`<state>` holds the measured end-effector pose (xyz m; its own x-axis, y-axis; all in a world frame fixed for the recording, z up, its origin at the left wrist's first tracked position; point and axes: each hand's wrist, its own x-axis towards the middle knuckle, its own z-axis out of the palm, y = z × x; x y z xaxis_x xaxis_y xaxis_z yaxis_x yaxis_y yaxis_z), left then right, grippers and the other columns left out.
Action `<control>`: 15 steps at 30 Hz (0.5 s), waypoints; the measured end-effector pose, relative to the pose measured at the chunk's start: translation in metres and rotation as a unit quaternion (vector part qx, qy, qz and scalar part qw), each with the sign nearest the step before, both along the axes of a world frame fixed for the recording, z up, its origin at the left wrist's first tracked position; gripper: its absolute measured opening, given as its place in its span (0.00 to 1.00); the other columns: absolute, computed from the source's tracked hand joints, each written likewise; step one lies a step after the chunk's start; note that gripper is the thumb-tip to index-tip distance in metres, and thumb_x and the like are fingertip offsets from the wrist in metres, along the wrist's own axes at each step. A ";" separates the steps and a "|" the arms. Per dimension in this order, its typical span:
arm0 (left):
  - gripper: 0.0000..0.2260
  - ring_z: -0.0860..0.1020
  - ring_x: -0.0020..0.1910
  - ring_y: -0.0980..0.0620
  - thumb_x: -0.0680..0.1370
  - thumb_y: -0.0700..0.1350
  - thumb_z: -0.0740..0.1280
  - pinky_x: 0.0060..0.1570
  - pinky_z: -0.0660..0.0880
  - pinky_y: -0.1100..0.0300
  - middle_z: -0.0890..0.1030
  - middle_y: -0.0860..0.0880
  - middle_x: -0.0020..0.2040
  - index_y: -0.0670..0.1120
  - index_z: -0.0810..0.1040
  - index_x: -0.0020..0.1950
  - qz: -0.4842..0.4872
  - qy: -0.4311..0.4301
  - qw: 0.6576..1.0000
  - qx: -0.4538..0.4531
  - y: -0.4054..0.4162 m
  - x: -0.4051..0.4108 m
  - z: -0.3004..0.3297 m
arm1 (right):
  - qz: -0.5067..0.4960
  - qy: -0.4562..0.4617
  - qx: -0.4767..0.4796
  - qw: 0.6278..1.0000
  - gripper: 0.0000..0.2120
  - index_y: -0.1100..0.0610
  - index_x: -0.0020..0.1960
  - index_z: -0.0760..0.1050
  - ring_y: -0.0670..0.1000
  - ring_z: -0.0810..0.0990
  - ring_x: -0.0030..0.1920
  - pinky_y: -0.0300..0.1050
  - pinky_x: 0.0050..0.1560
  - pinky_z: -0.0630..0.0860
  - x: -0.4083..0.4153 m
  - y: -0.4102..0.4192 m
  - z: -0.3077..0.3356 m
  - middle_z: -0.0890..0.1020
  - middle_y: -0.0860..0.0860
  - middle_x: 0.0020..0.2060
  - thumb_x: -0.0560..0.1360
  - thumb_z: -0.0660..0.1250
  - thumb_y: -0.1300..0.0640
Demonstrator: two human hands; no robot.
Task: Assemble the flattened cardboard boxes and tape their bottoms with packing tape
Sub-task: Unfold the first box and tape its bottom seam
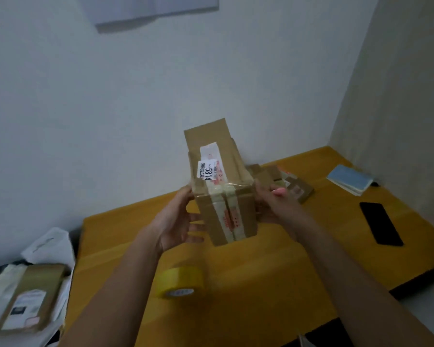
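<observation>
A small brown cardboard box (223,196) is held up in the air above the yellow table (273,266). It carries old whitish tape strips and a white label reading 5814, and one flap stands up at its far end. My left hand (178,219) holds its left side, thumb on the upper edge and fingers under it. My right hand (273,199) grips its right side. A yellow roll of packing tape (182,281) lies on the table below the box, between my forearms.
More flattened cardboard pieces (286,181) lie behind the box. A black phone (380,222) and a blue notebook (350,179) sit on the right of the table. Left of the table are a flat brown parcel (28,296) and white bags (50,246). Walls close in behind and right.
</observation>
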<state>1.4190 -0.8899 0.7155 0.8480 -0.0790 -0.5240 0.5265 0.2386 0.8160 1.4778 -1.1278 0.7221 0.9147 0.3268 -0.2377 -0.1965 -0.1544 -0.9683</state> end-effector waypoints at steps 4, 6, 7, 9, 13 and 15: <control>0.25 0.80 0.55 0.43 0.71 0.64 0.67 0.57 0.75 0.43 0.79 0.44 0.61 0.56 0.75 0.66 0.049 -0.027 0.998 -0.006 0.022 -0.016 0.006 | -0.018 0.014 0.056 0.998 0.16 0.59 0.50 0.75 0.50 0.82 0.50 0.51 0.50 0.81 -0.001 0.034 0.009 0.85 0.50 0.46 0.78 0.65 0.45; 0.23 0.80 0.56 0.43 0.74 0.56 0.70 0.58 0.75 0.43 0.79 0.44 0.63 0.57 0.74 0.68 0.086 -0.053 0.994 -0.034 0.037 -0.024 0.003 | -0.001 0.012 0.091 0.996 0.10 0.56 0.45 0.67 0.50 0.82 0.48 0.52 0.49 0.79 0.001 0.047 0.011 0.84 0.47 0.42 0.77 0.68 0.54; 0.24 0.80 0.56 0.43 0.74 0.50 0.71 0.59 0.74 0.42 0.80 0.44 0.62 0.57 0.73 0.69 0.105 -0.068 0.991 -0.042 0.044 -0.029 0.002 | 0.014 0.001 0.097 0.995 0.11 0.55 0.43 0.64 0.49 0.82 0.48 0.53 0.50 0.79 0.002 0.053 0.012 0.85 0.46 0.44 0.77 0.68 0.59; 0.26 0.79 0.56 0.44 0.72 0.40 0.71 0.63 0.71 0.42 0.81 0.45 0.60 0.55 0.73 0.68 0.132 -0.086 0.987 -0.034 0.055 -0.037 0.002 | 0.044 -0.013 0.092 0.995 0.13 0.55 0.43 0.63 0.53 0.82 0.54 0.58 0.53 0.79 0.003 0.067 0.014 0.84 0.50 0.53 0.76 0.68 0.64; 0.15 0.79 0.54 0.41 0.77 0.43 0.64 0.62 0.72 0.42 0.80 0.42 0.59 0.47 0.78 0.64 0.190 -0.065 0.978 -0.060 0.072 -0.049 0.003 | 0.058 0.019 0.097 0.993 0.15 0.55 0.45 0.65 0.57 0.82 0.55 0.63 0.52 0.80 0.002 0.095 0.009 0.81 0.61 0.54 0.75 0.72 0.53; 0.16 0.79 0.57 0.38 0.79 0.52 0.64 0.63 0.72 0.39 0.79 0.41 0.60 0.45 0.79 0.62 0.218 -0.041 0.973 -0.057 0.079 -0.053 0.001 | 0.063 -0.019 0.073 0.995 0.16 0.56 0.44 0.64 0.54 0.82 0.55 0.64 0.54 0.79 0.003 0.103 0.000 0.83 0.56 0.54 0.73 0.73 0.58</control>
<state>1.3661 -0.8110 0.7170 0.8527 0.2449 -0.4614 0.2883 0.5159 0.8067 1.4803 -1.0248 0.7223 0.8718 0.4674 -0.1464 -0.1480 -0.0335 -0.9884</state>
